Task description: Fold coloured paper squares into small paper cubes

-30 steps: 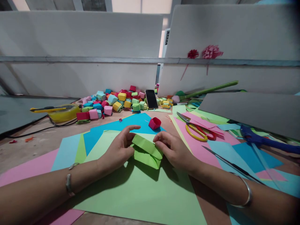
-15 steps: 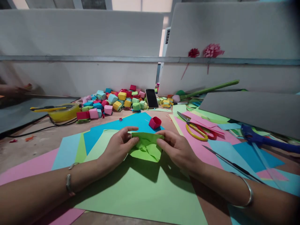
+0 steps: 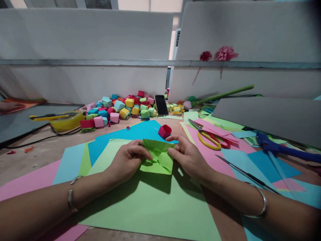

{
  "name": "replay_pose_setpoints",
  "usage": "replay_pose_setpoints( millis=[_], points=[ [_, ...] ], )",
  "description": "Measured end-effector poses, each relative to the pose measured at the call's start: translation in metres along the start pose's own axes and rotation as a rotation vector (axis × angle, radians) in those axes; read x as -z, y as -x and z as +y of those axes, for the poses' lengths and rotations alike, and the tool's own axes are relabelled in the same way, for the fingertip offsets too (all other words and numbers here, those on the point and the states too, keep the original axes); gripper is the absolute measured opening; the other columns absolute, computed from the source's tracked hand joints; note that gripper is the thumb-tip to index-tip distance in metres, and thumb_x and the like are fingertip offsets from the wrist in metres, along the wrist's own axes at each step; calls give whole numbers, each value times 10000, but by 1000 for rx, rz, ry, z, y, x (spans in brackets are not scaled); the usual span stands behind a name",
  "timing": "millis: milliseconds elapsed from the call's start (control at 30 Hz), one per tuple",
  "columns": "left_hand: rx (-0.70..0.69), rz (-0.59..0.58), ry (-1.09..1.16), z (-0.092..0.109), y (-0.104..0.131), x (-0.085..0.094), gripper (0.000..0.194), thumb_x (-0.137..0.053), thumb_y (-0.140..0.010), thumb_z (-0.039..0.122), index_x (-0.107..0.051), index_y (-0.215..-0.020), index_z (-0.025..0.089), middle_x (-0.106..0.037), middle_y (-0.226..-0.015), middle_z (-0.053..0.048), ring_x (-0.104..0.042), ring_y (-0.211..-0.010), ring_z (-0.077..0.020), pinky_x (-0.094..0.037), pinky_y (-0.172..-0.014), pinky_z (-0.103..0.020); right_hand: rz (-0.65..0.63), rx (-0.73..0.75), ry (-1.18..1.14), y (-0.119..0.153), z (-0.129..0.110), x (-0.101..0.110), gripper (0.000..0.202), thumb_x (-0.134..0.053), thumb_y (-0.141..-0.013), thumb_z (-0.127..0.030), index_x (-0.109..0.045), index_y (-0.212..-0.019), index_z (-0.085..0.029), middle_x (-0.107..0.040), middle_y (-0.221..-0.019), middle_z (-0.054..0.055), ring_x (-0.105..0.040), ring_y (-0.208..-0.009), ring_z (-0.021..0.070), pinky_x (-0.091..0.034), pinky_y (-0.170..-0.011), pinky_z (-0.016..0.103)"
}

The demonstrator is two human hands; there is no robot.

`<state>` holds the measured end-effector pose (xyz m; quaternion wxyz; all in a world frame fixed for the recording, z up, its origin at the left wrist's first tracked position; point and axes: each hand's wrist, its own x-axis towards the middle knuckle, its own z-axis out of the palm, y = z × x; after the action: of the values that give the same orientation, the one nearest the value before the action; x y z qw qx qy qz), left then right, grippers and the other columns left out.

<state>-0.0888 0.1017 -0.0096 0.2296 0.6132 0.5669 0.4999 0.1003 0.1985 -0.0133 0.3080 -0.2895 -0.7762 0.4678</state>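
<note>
A creased piece of bright green paper (image 3: pixel 158 158) is held up between my two hands, over a large pale green sheet (image 3: pixel 150 207). My left hand (image 3: pixel 130 159) grips its left edge, fingers bent and partly over its front. On the other side my right hand (image 3: pixel 187 155) pinches the right edge between thumb and fingers, the index finger raised. Just beyond the paper, a small open red paper box (image 3: pixel 165 131) rests on a blue sheet (image 3: pixel 135 131).
Several folded paper cubes (image 3: pixel 119 106) are heaped at the back beside a phone (image 3: pixel 161 105). Scissors (image 3: pixel 208 139), a long thin pointed tool (image 3: pixel 247 174) and a blue-handled tool (image 3: pixel 281 149) lie on the right. Yellow tape (image 3: pixel 66 122) bears a cutter (image 3: pixel 50 116). Another person's hand (image 3: pixel 10 107) shows far left.
My left fingers have shifted down and inward on the green paper, and its upper left corner now stands free. My right index finger has lifted. The other person's hand has lowered onto orange paper.
</note>
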Motion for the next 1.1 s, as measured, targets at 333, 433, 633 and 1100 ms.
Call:
replay_pose_setpoints(
  millis=[333,433,633,1100],
  points=[
    [62,-48,-74,-3,0,0,312,-610,-746,185,-676,-1052,181,-709,-1031,-70,-645,-883,-210,-513,-759,-322,154,860,830,12,-10,-1,241,-520,-875,-120,-682,-1008,-238,-429,-1419,110,-384,-1297,300,-355,-1011,494],
    [7,-72,-98,-2,1,1,340,-595,-757,182,-676,-1087,193,-701,-1089,-70,-641,-936,-221,-507,-787,-333,156,916,936,13,-10,-9,156,-545,-898,-169,-692,-939,-203,-457,-1409,130,-398,-1291,300,-362,-1008,471],
    [1,-112,-64,0,3,2,370,-566,-755,190,-673,-1110,183,-693,-1104,-78,-638,-969,-242,-520,-787,-351,132,899,1006,11,-8,-10,198,-517,-919,-173,-647,-770,-174,-521,-1366,129,-432,-1245,292,-372,-947,428],
    [102,10,-298,-12,-2,3,405,-481,-762,21,-630,-1098,192,-647,-1124,-69,-590,-1013,-218,-488,-899,-404,-147,895,1053,-14,6,22,205,-513,-819,-54,-638,-707,-171,-667,-761,36,-519,-843,187,-313,-763,353]
  ],
)
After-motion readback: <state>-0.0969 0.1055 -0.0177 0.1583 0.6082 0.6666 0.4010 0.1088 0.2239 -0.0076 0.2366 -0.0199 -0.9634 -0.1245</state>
